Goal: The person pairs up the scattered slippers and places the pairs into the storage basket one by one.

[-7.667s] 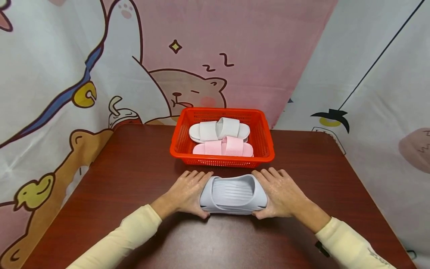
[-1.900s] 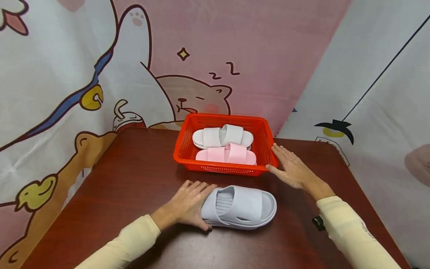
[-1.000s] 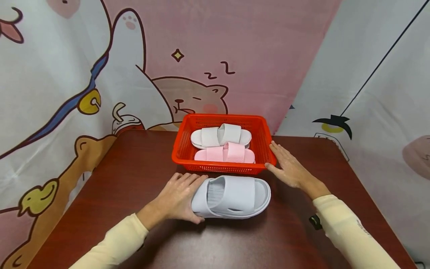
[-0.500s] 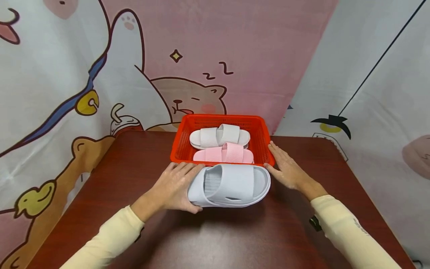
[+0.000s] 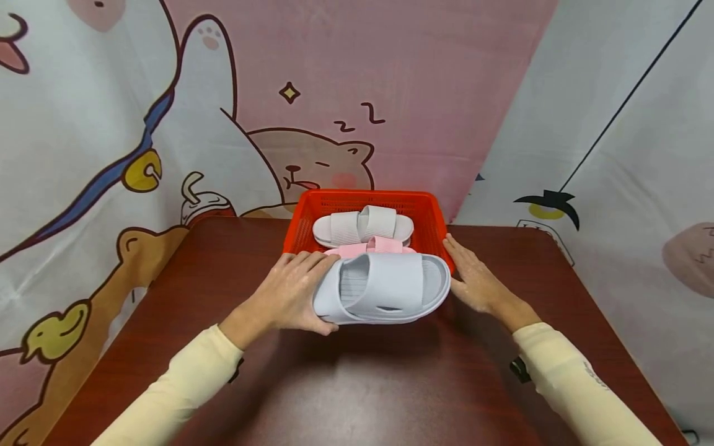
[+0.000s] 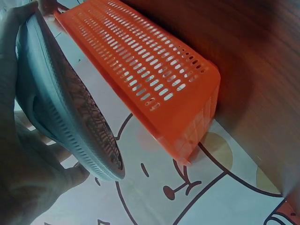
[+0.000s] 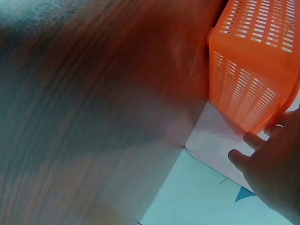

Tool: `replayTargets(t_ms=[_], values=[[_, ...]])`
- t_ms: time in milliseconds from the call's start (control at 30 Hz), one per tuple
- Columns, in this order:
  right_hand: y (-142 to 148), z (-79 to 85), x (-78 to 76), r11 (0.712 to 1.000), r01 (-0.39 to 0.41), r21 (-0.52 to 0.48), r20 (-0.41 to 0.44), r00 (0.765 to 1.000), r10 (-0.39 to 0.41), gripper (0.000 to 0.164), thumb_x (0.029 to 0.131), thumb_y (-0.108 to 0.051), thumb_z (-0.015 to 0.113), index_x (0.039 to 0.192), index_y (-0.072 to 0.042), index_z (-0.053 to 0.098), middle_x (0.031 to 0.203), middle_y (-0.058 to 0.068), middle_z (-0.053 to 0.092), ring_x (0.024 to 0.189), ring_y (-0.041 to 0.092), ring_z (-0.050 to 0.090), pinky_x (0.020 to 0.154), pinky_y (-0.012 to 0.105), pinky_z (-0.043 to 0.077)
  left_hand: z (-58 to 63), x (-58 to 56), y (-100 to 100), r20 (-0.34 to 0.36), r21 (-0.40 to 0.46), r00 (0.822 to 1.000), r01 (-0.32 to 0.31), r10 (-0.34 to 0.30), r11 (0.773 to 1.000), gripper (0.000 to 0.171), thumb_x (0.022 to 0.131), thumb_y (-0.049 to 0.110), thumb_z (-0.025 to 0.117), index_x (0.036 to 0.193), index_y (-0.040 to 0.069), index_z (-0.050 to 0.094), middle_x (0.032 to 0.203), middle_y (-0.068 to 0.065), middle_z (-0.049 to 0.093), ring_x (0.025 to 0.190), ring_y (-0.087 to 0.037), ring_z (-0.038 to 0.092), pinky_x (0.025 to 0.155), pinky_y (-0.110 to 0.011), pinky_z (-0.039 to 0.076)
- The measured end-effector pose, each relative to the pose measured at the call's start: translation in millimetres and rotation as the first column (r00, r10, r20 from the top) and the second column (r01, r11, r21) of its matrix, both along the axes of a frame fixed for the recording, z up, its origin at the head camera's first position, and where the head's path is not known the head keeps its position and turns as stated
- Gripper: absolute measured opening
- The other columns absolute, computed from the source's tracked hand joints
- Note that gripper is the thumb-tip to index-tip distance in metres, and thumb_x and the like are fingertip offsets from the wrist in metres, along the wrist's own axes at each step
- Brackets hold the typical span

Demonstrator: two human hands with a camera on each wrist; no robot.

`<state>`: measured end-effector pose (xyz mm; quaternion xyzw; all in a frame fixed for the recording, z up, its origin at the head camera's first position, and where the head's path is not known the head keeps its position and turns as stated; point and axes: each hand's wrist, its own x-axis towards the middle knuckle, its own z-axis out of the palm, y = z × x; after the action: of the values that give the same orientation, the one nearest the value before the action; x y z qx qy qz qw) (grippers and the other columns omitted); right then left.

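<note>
My left hand [image 5: 290,291] grips the heel end of a pale grey slipper [image 5: 396,282], thumb on the near side and fingers over the far side. The slipper hangs above the table, its toe pointing right, before a red plastic basket [image 5: 368,196]. In the left wrist view the slipper [image 6: 51,89] is tilted beside the basket's perforated wall [image 6: 140,61]. With fingers fairly straight, my right hand [image 5: 476,279] touches the basket's right side near the front corner; its thumb tip is partly hidden by the slipper. A white slipper [image 5: 346,228] and a partly covered pink slipper [image 5: 385,245] lie inside.
The basket stands at the back of a dark reddish-brown table [image 5: 357,390]. A printed cartoon cloth [image 5: 424,93] hangs behind it and along both sides. A small dark object [image 5: 520,370] shows beneath the right forearm.
Both hands held the grey slipper at first; the right has since moved to the basket's side. The left has lifted the slipper and carried it forward, now covering the basket's front rim.
</note>
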<state>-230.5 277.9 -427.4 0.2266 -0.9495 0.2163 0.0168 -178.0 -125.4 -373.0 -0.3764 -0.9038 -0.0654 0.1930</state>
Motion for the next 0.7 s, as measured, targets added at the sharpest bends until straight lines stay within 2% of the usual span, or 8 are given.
replayTargets(t_ms=[133, 267, 433, 567, 700], values=[[-0.8, 1.0, -0.4, 1.000, 0.004, 0.000, -0.008, 1.000, -0.004, 0.084, 0.101, -0.049, 0.051, 0.162, -0.002, 0.017, 0.169, 0.013, 0.010, 0.150, 0.042, 0.016, 0.113, 0.067, 0.018, 2.0, -6.6, 0.0, 0.009, 0.000, 1.000, -0.010, 0.010, 1.000, 0.109, 0.059, 0.072, 0.076, 0.143, 0.008, 0.051, 0.127, -0.007, 0.061, 0.110, -0.026, 0.057, 0.087, -0.046, 0.046], [-1.8, -0.3, -0.4, 1.000, 0.018, -0.017, 0.021, 1.000, -0.017, 0.085, 0.101, -0.052, 0.049, 0.162, -0.002, 0.016, 0.169, 0.011, 0.008, 0.150, 0.041, 0.015, 0.113, 0.066, 0.019, 3.5, -14.3, 0.4, 0.027, 0.015, 1.000, -0.008, 0.008, 1.000, 0.108, 0.059, 0.071, 0.078, 0.142, 0.007, 0.052, 0.128, -0.009, 0.060, 0.114, -0.027, 0.054, 0.086, -0.047, 0.045], [-3.1, -1.8, -0.6, 0.999, 0.039, -0.037, 0.056, 0.998, -0.037, 0.087, 0.101, -0.054, 0.049, 0.163, -0.004, 0.013, 0.169, 0.011, 0.006, 0.151, 0.038, 0.015, 0.112, 0.065, 0.023, 1.6, -25.0, 0.3, 0.047, 0.065, 0.999, 0.010, -0.013, 0.998, 0.104, 0.057, 0.067, 0.082, 0.139, 0.010, 0.053, 0.128, -0.009, 0.054, 0.113, -0.029, 0.048, 0.084, -0.047, 0.045], [-3.2, -3.1, -0.2, 0.998, 0.032, -0.060, 0.068, 0.997, -0.028, 0.084, 0.102, -0.048, 0.050, 0.163, -0.006, 0.011, 0.169, 0.011, 0.004, 0.150, 0.039, 0.017, 0.111, 0.064, 0.026, 0.1, -31.7, -0.4, 0.060, 0.086, 0.998, 0.009, -0.014, 0.996, 0.105, 0.056, 0.066, 0.084, 0.139, 0.009, 0.054, 0.124, -0.009, 0.051, 0.110, -0.029, 0.048, 0.083, -0.048, 0.046], [-3.9, -5.0, 1.4, 0.997, 0.040, -0.072, 0.081, 0.996, -0.034, 0.081, 0.103, -0.046, 0.048, 0.163, -0.008, 0.009, 0.169, 0.009, 0.002, 0.148, 0.042, 0.023, 0.107, 0.066, 0.031, 1.1, -37.9, -1.4, 0.090, 0.076, 0.996, -0.021, 0.014, 0.997, 0.106, 0.058, 0.064, 0.085, 0.141, 0.008, 0.052, 0.126, -0.010, 0.051, 0.111, -0.029, 0.048, 0.082, -0.047, 0.047]])
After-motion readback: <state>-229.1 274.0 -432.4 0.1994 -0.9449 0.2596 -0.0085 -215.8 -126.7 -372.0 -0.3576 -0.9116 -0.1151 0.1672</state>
